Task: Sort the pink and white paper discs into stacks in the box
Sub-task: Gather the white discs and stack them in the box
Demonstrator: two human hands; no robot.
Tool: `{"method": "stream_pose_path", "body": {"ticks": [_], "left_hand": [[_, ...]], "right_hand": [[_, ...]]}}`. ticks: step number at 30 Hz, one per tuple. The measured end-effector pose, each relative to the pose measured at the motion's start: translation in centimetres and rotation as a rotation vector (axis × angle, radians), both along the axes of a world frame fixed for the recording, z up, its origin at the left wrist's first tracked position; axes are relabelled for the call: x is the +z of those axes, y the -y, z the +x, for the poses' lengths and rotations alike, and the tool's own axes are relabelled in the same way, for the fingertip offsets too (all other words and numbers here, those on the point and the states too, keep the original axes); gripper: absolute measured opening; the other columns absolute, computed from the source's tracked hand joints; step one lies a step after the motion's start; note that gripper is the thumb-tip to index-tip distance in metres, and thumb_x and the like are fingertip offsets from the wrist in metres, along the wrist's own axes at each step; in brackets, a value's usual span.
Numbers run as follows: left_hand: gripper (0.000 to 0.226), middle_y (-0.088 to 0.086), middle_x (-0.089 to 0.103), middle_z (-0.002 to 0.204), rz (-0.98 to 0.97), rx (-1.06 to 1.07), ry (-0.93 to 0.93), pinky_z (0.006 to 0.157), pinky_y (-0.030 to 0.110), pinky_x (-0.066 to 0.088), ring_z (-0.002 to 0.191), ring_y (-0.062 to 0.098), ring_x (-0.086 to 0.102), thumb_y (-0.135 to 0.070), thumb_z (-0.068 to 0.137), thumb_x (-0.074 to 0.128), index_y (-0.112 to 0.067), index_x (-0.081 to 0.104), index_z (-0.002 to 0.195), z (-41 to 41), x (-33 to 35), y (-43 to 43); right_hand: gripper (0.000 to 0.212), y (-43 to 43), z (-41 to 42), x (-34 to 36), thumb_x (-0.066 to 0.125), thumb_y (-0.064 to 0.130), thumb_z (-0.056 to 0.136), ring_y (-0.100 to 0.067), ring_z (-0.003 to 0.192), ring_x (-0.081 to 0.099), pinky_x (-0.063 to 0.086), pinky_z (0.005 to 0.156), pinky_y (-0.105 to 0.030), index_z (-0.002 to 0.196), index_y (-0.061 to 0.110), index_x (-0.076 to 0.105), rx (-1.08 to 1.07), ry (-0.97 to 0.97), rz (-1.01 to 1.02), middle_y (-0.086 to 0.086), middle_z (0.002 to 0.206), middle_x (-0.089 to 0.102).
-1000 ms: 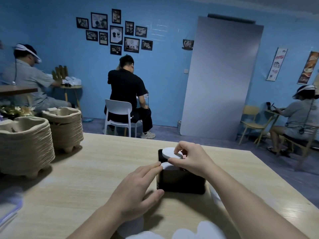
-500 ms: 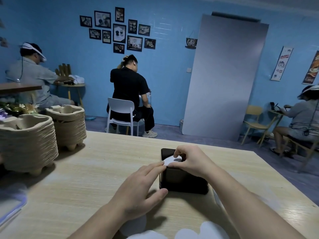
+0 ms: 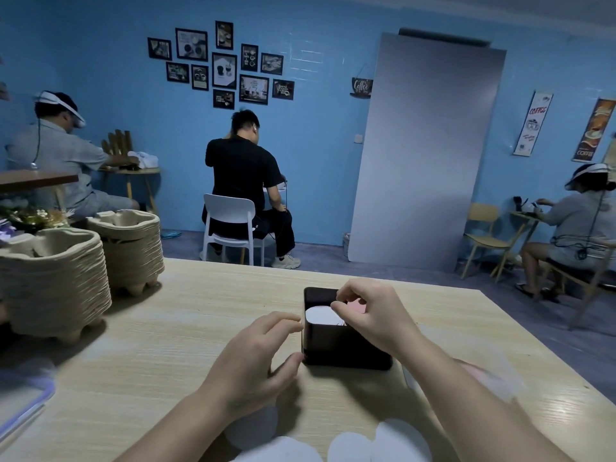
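Blue-walled room with other seated people behind; a pale wood table (image 3: 166, 345) fills the foreground.

Head view: the box (image 3: 346, 348), black and open-topped, stands near the table's middle. Just beside its left wall lies the left grip (image 3: 253, 358), fingers relaxed and holding nothing, thumb tip touching the box's near-left corner, apparently bracing it. Over the open top hangs the right grip (image 3: 370, 315), thumb and forefinger curled with tips at the right edge of a white disc (image 3: 318, 315). Whether they pinch it or merely touch it cannot be told.

That disc lies flat and high in the box's left part, probably topping a white stack. A pinkish patch (image 3: 355, 305) shows between the fingers, possibly a pink stack at the right. No divider is visible.

Step in hand, by judgement: seating the white disc. Brace the box, let the disc settle level on its stack, and lift the fingers straight up so nothing drags out.

Loose discs (image 3: 350, 443) lie at the near edge, and blurred pink discs (image 3: 483, 378) lie right of the box. Two stacks of pulp trays (image 3: 53, 288) stand at the left edge.
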State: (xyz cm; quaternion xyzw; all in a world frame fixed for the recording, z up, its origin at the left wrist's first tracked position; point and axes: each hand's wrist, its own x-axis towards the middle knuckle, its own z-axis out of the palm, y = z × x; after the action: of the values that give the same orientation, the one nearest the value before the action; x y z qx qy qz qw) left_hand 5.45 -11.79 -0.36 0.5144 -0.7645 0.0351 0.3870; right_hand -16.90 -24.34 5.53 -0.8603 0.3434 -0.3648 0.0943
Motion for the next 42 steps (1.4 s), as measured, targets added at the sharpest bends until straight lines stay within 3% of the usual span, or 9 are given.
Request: {"method": "stream_pose_path", "body": {"ticks": [5,9,12,17,21,29,37,42], "left_hand": [[0.027,-0.027,0.062,0.108,0.135,0.004,0.014,0.089,0.027,0.051,0.107,-0.005,0.057,-0.051,0.095,0.051,-0.035,0.065,0.112,1.8,0.5,-1.8],[0.019,-0.025,0.063,0.102,0.301,-0.025,0.061,0.089,0.029,0.050,0.104,-0.003,0.056,-0.052,0.094,0.059,-0.038,0.065,0.105,3.4,-0.6,-3.2],[0.027,-0.026,0.061,0.110,0.431,-0.021,0.063,0.095,0.031,0.048,0.112,-0.002,0.053,-0.050,0.084,0.064,-0.042,0.063,0.110,5.1,-1.1,-3.8],[0.054,-0.026,0.059,0.121,0.544,0.003,0.040,0.105,0.027,0.042,0.122,-0.005,0.048,-0.042,0.067,0.064,-0.043,0.061,0.121,6.9,-1.0,-4.0],[0.057,-0.022,0.057,0.123,0.605,-0.008,-0.051,0.104,0.022,0.044,0.120,-0.006,0.050,-0.034,0.067,0.067,-0.042,0.060,0.124,7.0,-0.8,-4.1],[0.043,-0.020,0.058,0.112,0.527,0.026,-0.077,0.095,0.021,0.046,0.111,-0.003,0.053,-0.032,0.074,0.064,-0.040,0.061,0.116,6.9,-1.4,-3.6],[0.043,-0.024,0.060,0.118,0.461,-0.019,-0.096,0.094,0.011,0.041,0.118,-0.001,0.054,-0.040,0.079,0.071,-0.041,0.060,0.120,6.4,-1.9,-3.0],[0.045,-0.025,0.062,0.121,0.442,-0.047,-0.108,0.101,0.023,0.049,0.120,-0.001,0.056,-0.044,0.085,0.076,-0.039,0.059,0.126,5.8,-1.9,-2.9]], "right_hand": [[0.014,-4.5,-2.4,-1.5,0.074,0.018,0.086,-0.014,0.072,0.063,0.051,0.064,-0.029,0.076,0.023,0.066,0.084,0.172,0.074,0.003,0.079,0.069],[0.007,-6.9,-3.8,-4.2,0.078,0.024,0.086,-0.013,0.073,0.067,0.055,0.065,-0.032,0.082,0.023,0.072,0.153,0.109,0.223,0.005,0.082,0.073],[0.012,-7.6,-3.2,-5.8,0.073,0.036,0.086,-0.015,0.082,0.067,0.055,0.069,-0.034,0.085,0.024,0.071,0.197,-0.036,0.225,0.008,0.086,0.072],[0.014,-8.0,-1.3,-5.7,0.073,0.034,0.088,-0.011,0.080,0.066,0.055,0.072,-0.029,0.087,0.021,0.071,0.248,-0.151,0.244,0.008,0.086,0.071],[0.014,-8.0,1.7,-5.1,0.073,0.035,0.088,-0.009,0.084,0.065,0.055,0.076,-0.030,0.088,0.021,0.071,0.284,-0.229,0.216,0.007,0.089,0.071],[0.023,-8.2,5.5,-6.1,0.071,0.043,0.088,-0.011,0.110,0.059,0.046,0.097,-0.033,0.101,0.025,0.066,0.286,-0.263,0.205,0.004,0.112,0.069],[0.053,-7.4,4.1,-6.6,0.073,0.060,0.079,-0.003,0.115,0.053,0.048,0.099,-0.029,0.124,0.041,0.054,0.253,-0.303,0.282,0.015,0.121,0.061],[0.047,-7.2,4.0,-6.7,0.075,0.057,0.082,-0.005,0.112,0.055,0.048,0.097,-0.031,0.122,0.037,0.058,0.256,-0.291,0.201,0.017,0.117,0.063]]}}
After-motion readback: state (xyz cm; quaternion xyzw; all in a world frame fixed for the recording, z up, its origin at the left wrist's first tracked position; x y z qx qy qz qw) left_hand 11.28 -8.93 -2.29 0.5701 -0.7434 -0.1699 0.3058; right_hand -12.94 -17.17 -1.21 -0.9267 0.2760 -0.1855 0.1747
